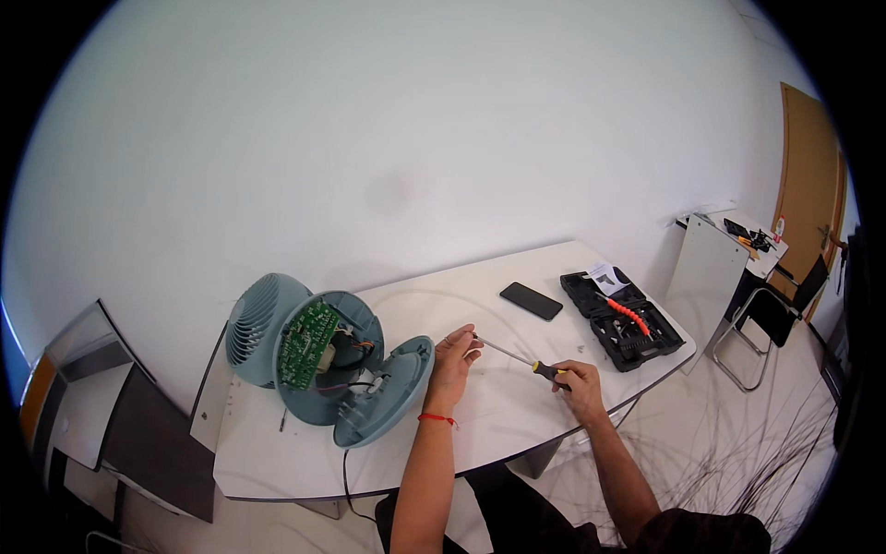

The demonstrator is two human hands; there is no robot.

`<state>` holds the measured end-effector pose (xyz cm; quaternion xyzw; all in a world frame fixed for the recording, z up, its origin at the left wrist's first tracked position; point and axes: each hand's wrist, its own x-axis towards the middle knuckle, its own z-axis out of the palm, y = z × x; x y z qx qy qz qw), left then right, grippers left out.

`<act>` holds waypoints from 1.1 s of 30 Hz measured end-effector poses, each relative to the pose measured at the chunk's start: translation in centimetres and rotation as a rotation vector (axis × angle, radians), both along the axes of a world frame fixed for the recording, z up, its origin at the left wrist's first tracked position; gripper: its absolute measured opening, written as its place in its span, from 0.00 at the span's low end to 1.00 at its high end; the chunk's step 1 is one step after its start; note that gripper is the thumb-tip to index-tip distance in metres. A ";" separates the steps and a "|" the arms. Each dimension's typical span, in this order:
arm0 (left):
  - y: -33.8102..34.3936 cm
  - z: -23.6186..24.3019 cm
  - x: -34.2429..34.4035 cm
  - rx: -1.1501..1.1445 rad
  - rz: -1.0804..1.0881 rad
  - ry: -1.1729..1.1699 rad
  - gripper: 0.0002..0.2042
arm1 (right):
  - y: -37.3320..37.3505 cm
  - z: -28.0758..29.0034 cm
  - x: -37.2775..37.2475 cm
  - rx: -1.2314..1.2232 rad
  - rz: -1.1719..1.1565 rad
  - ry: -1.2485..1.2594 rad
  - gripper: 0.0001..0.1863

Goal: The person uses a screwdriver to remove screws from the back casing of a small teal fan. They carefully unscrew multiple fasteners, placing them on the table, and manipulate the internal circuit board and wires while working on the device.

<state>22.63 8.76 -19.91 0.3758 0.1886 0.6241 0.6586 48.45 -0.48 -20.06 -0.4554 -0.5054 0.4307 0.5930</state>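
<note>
Over the table [521, 406], the right hand [580, 391] holds a screwdriver [544, 370], tip indistinct by the left hand [448, 369], whose grip is unclear

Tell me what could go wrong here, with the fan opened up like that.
The screwdriver in the right hand has its tip close to the left hand, so a slip might jab the fingers.

The circuit board sits exposed on the fan's open housing; a knock could damage it.

The black cord hangs over the edge of the table; a snag might tug the fan.
</note>
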 end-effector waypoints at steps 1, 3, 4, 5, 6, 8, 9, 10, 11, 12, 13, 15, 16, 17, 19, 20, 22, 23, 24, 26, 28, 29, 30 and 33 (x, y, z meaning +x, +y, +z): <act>0.0 0.0 0.0 0.003 0.006 0.014 0.11 | 0.0 0.1 -0.1 -0.007 0.000 -0.005 0.12; 0.0 0.0 -0.1 0.005 0.010 0.041 0.12 | 0.1 0.1 -0.2 -0.022 0.001 -0.015 0.14; -0.1 0.4 0.0 0.006 0.004 0.054 0.12 | 0.0 0.1 -0.2 -0.020 -0.004 0.009 0.13; -0.2 0.7 0.2 0.008 -0.002 0.066 0.13 | 0.0 0.1 -0.1 -0.018 -0.009 0.032 0.12; -0.5 0.9 0.4 0.003 0.007 0.102 0.13 | -0.1 0.1 0.0 -0.017 -0.014 0.056 0.11; -1.3 2.1 0.6 0.000 0.030 0.177 0.15 | -0.4 0.1 0.1 -0.041 -0.016 0.101 0.11; -1.2 2.3 0.5 0.013 0.066 0.241 0.16 | -0.5 0.2 0.2 -0.053 -0.016 0.123 0.12; -1.0 2.3 0.4 0.025 0.103 0.304 0.17 | -0.3 0.3 0.3 -0.039 -0.025 0.143 0.12; -0.8 2.3 0.3 0.038 0.141 0.367 0.18 | -0.1 0.4 0.4 -0.024 -0.033 0.163 0.12; -0.8 2.2 0.1 0.024 0.178 0.490 0.19 | -0.1 0.3 0.2 -0.013 -0.036 0.186 0.12; -0.7 1.5 0.1 0.006 0.213 0.617 0.20 | 0.3 -0.1 0.4 0.005 -0.045 0.188 0.12; 0.4 -1.1 -1.0 0.012 0.337 0.886 0.24 | 1.1 -0.2 -0.2 0.033 -0.013 0.216 0.12; -0.5 -1.5 -1.0 0.074 0.398 1.016 0.24 | 1.1 0.1 -0.6 0.041 0.021 0.214 0.12; -2.1 -1.1 0.4 0.152 0.426 1.132 0.24 | 0.9 0.6 0.1 0.060 0.008 0.207 0.12; -6.6 0.8 0.8 0.250 0.409 1.259 0.24 | 1.6 1.2 -0.2 0.096 0.035 0.186 0.12; -9.7 2.5 1.2 0.279 0.349 1.258 0.24 | 2.1 1.9 -0.7 0.103 0.057 0.142 0.12; -16.5 6.3 -0.5 0.487 0.126 1.235 0.21 | 3.6 3.5 -2.2 0.125 0.098 0.067 0.11; -19.0 8.6 -1.8 0.499 -0.006 1.303 0.19 | 4.4 4.3 -2.9 0.137 0.168 0.051 0.10; -20.8 10.6 -3.2 0.516 -0.151 1.360 0.18 | 5.1 5.6 -3.3 0.188 0.195 0.000 0.10; -23.5 13.0 -6.5 0.286 -0.104 1.314 0.15 | 6.9 7.5 -5.1 0.277 0.269 -0.091 0.10; -23.5 14.6 -9.7 0.380 0.259 1.355 0.14 | 9.1 8.7 -6.5 0.334 0.342 -0.182 0.10; -22.4 14.5 -11.5 0.339 0.392 1.222 0.13 | 10.3 8.6 -7.7 0.326 0.381 -0.125 0.09; -20.8 14.0 -13.1 0.295 0.524 1.085 0.12 | 10.3 8.9 -9.1 0.319 0.404 -0.071 0.09; -15.5 13.3 -13.8 0.168 0.642 0.603 0.11 | 10.3 7.0 -10.9 0.247 0.345 -0.026 0.10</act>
